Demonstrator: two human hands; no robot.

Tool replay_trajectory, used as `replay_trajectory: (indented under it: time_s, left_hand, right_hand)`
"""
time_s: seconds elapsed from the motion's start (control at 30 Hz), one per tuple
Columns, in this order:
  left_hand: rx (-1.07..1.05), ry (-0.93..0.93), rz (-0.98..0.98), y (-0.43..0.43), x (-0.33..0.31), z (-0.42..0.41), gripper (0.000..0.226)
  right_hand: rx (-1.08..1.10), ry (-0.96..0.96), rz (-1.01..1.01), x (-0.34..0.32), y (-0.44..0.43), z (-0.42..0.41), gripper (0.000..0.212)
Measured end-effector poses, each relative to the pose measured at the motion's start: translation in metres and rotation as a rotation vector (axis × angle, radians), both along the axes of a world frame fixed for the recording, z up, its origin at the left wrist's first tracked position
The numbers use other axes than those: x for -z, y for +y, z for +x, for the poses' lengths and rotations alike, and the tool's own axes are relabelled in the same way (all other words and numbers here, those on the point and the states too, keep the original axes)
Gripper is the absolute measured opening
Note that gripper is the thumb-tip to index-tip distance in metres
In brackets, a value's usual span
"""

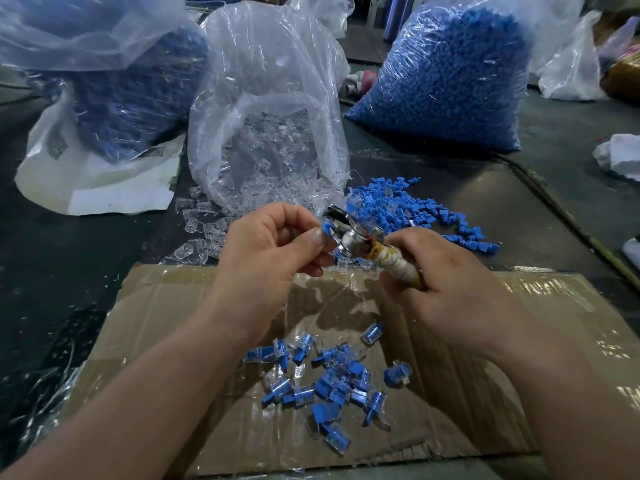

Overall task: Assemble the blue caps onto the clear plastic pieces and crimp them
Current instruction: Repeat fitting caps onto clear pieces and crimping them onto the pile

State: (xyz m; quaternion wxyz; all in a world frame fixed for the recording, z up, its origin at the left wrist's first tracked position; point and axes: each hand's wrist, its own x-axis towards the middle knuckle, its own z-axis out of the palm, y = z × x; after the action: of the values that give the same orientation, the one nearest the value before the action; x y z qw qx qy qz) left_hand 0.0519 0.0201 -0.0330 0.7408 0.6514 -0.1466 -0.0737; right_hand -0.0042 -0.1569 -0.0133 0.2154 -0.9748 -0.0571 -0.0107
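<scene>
My left hand (pixel 277 244) pinches a blue cap (pixel 326 229) between thumb and fingers and holds it against the metal jaws of a crimping tool (pixel 349 233). My right hand (pixel 446 289) grips the tool's tape-wrapped handle (pixel 398 266). Whether a clear piece sits under the cap is hidden by my fingers. Loose blue caps (pixel 415 213) lie in a heap just beyond my hands. Clear plastic pieces (pixel 204 230) spill from an open clear bag (pixel 270 133). Several assembled blue-and-clear pieces (pixel 332 379) lie on the cardboard sheet (pixel 173 306) below my hands.
A full bag of blue caps (pixel 450 71) stands at the back right. Another bag of blue parts (pixel 121 81) sits at the back left on white sacking (pixel 104 181). A cable (pixel 554 202) crosses the dark table at the right. Crumpled white material (pixel 620 154) lies at the right edge.
</scene>
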Motion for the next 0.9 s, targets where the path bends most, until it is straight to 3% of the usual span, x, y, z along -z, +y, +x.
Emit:
replay_trajectory:
  time_s: [0.13,0.4,0.9]
  left_hand:
    - [0.0,-0.01,0.009,0.0001,-0.0002,-0.0006,0.016]
    - [-0.079,-0.141,0.099,-0.0035,0.0002,-0.0046,0.022]
    - [-0.134,-0.151,0.148,-0.0028,-0.0019,-0.0066,0.022]
  right_hand:
    - [0.001,-0.008,-0.015,0.0002,-0.0001,0.0007,0.011]
    - [0.02,-0.057,-0.067,0.004,0.0021,0.003,0.026]
    - [0.082,-0.058,0.001,0.0063,0.0079,0.0025,0.018]
